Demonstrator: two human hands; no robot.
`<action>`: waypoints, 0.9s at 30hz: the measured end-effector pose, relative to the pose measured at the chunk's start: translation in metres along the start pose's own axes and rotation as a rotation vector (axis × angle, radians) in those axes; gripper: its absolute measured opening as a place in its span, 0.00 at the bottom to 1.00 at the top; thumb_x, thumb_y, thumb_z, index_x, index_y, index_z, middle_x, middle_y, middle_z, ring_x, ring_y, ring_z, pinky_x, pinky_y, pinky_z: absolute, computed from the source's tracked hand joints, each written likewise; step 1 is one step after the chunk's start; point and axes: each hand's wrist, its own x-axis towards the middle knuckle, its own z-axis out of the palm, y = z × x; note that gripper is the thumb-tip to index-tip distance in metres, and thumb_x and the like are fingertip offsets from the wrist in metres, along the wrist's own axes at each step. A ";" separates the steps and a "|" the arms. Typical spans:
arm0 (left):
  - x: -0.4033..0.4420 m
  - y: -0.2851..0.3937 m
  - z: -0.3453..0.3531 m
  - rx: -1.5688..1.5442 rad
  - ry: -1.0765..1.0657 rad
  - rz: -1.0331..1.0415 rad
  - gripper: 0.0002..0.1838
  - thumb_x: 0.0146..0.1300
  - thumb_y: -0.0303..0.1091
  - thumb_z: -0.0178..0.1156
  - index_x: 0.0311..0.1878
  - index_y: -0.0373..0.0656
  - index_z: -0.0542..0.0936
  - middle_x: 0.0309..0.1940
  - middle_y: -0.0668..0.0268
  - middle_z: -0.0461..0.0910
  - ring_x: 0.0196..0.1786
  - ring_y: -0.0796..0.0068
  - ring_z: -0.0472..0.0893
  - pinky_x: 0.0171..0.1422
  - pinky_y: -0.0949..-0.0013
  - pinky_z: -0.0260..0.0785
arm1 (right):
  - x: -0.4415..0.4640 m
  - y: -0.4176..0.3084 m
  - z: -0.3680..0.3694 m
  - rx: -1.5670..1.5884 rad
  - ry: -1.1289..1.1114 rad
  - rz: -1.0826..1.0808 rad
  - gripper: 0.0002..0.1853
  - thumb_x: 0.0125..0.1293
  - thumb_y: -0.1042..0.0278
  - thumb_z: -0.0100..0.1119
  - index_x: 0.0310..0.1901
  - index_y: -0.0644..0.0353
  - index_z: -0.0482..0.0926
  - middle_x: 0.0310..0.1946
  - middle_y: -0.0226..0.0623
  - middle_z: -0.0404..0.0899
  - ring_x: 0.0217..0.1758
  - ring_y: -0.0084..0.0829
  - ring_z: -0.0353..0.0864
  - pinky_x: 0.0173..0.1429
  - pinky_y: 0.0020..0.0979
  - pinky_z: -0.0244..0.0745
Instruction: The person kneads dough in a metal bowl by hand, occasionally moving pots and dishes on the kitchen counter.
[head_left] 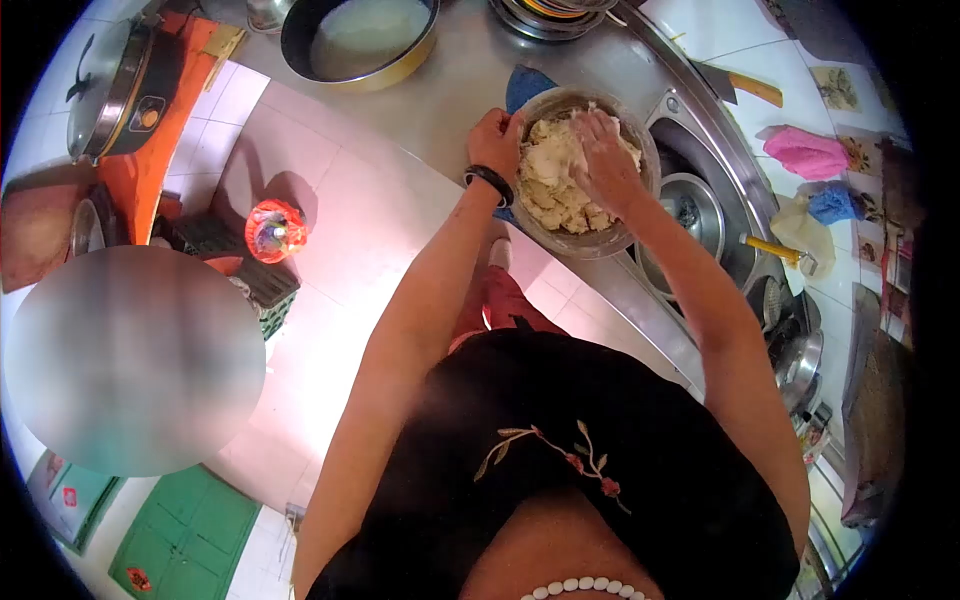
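Observation:
A wide bowl [648,178] stands at the counter's edge beside the sink, holding crumbly pale dough [545,180]. My left hand [494,150], with a dark bracelet at the wrist, is closed on the near-left side of the bowl's rim. Over the dough, my right hand [604,165] lies palm down with its fingers stretched out, touching the top. Part of the dough is hidden beneath it. A blue cloth [528,86] shows next to the bowl, partly covered by it.
To the right is a metal sink [738,250] with a steel basin [712,218] inside. A large pan [432,45] of cloudy liquid and stacked plates [545,28] stand farther back. A knife [752,87] and pink cloth [806,152] lie beyond the sink. An electric pan [118,95] sits left.

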 end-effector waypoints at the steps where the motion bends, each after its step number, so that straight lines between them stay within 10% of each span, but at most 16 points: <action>1: 0.001 -0.001 -0.001 -0.005 -0.010 0.002 0.16 0.62 0.39 0.63 0.27 0.34 0.76 0.18 0.58 0.75 0.21 0.72 0.70 0.29 0.67 0.65 | -0.006 0.001 -0.008 -0.117 -0.107 0.010 0.40 0.52 0.60 0.67 0.66 0.59 0.61 0.66 0.47 0.59 0.72 0.50 0.53 0.74 0.45 0.51; 8: 0.000 -0.003 0.002 -0.023 0.019 -0.004 0.17 0.61 0.40 0.64 0.28 0.34 0.77 0.18 0.59 0.76 0.21 0.72 0.71 0.29 0.67 0.65 | -0.003 0.008 -0.007 -0.092 -0.267 0.055 0.57 0.34 0.55 0.79 0.69 0.56 0.57 0.63 0.47 0.66 0.70 0.49 0.58 0.68 0.46 0.63; 17: 0.001 0.000 0.002 0.048 0.020 -0.003 0.17 0.60 0.41 0.64 0.26 0.36 0.76 0.20 0.53 0.77 0.23 0.55 0.76 0.30 0.61 0.68 | -0.012 0.031 -0.005 0.030 -0.229 0.160 0.36 0.44 0.57 0.71 0.57 0.57 0.73 0.47 0.45 0.79 0.54 0.44 0.75 0.58 0.39 0.71; 20: 0.000 0.002 0.000 0.071 0.023 0.035 0.16 0.60 0.41 0.63 0.26 0.35 0.76 0.20 0.52 0.77 0.23 0.54 0.75 0.30 0.61 0.67 | -0.042 0.033 -0.027 0.263 0.082 0.170 0.30 0.46 0.57 0.69 0.53 0.57 0.77 0.49 0.44 0.79 0.53 0.44 0.77 0.59 0.39 0.71; 27: 0.003 0.000 0.001 0.044 -0.009 0.003 0.17 0.61 0.41 0.64 0.25 0.36 0.76 0.17 0.59 0.75 0.20 0.68 0.71 0.29 0.66 0.66 | -0.043 0.011 -0.075 0.091 -0.081 0.406 0.26 0.49 0.55 0.65 0.51 0.57 0.79 0.45 0.46 0.80 0.49 0.43 0.79 0.57 0.39 0.72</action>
